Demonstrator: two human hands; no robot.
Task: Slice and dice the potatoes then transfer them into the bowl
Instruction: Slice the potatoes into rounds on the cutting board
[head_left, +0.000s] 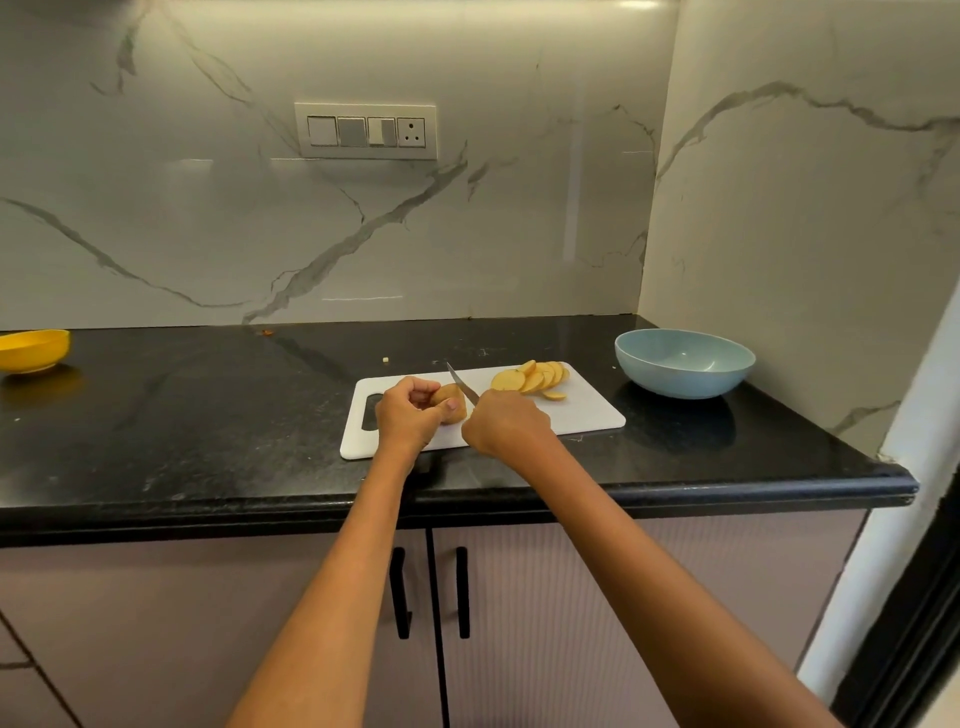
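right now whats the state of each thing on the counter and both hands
potato piece: uncut end, held on the board
potato slices: cut, fanned on the board's right end
knife: blade at the potato piece
blue bowl: upright, empty
yellow bowl: upright, contents unseen
cutting board: flat on the counter
left hand: grips the potato piece
right hand: grips the knife

Even bright light, glossy wall (363, 234) glare, wide-angle edge distortion
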